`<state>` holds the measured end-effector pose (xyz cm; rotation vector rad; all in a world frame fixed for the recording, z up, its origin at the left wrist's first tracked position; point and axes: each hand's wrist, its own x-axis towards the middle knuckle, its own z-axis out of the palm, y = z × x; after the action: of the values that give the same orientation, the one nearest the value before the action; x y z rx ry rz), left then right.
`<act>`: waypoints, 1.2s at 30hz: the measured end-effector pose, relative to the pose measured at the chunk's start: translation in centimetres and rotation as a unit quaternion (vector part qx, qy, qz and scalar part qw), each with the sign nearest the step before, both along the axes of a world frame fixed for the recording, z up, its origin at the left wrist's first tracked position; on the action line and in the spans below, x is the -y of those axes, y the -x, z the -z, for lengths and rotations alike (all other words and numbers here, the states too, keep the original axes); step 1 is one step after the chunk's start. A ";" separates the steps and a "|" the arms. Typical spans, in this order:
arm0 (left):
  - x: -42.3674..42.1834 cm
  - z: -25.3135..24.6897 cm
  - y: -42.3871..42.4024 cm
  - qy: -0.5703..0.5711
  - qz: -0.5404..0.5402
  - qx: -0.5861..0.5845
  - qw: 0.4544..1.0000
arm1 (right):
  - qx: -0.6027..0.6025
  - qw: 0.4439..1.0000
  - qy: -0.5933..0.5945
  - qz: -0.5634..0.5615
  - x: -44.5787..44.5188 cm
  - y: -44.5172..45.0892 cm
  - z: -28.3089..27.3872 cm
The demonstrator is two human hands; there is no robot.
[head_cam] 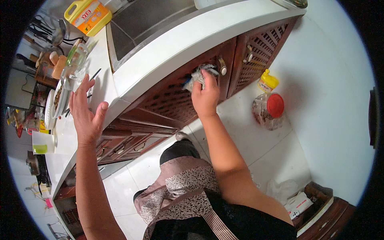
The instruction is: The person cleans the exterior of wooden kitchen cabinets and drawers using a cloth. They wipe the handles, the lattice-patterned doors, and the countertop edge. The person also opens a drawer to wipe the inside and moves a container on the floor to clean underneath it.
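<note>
My right hand grips a crumpled grey-and-white cloth and presses it against a dark red wooden cabinet door with lattice work. Just right of the cloth is that door's metal and white handle. My left hand holds nothing; its fingers are spread at the edge of the white countertop. Whether its palm touches the counter, I cannot tell. Beyond the left fingertips stand a clear glass jug and a white dish with food in it.
A sink is set into the counter, with a yellow detergent jug beside it. On the tiled floor at right stand a red-lidded clear jar and a yellow-capped container by the wall. An open wooden drawer unit is at lower right.
</note>
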<state>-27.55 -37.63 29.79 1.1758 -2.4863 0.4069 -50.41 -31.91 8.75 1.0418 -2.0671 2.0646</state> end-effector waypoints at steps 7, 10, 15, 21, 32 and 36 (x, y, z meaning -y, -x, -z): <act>-0.2 0.1 0.2 0.001 -0.003 -0.019 1.000 | 0.112 0.991 0.034 -0.069 -0.1 1.7 0.1; 0.0 0.2 0.1 0.006 -0.003 -0.019 1.000 | 0.046 0.997 0.012 -0.058 -0.2 1.7 0.1; -0.2 0.0 0.2 -0.002 -0.008 -0.012 1.000 | -0.039 0.997 0.025 -0.062 -0.4 -0.3 -1.2; 0.1 0.1 -0.3 -0.006 -0.015 -0.008 1.000 | -0.018 0.998 -0.060 -0.019 -1.1 0.8 -0.7; -0.2 0.1 -0.1 -0.014 0.001 -0.008 1.000 | -0.058 0.986 -0.150 -0.054 -1.1 3.3 -0.9; -0.3 -0.1 -0.1 -0.010 0.002 0.003 1.000 | -0.385 0.878 -0.284 -0.027 -1.7 5.6 -2.8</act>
<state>-27.40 -37.36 29.89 1.1787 -2.5037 0.3848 -56.05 -30.17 11.57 1.6397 -2.1632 0.7602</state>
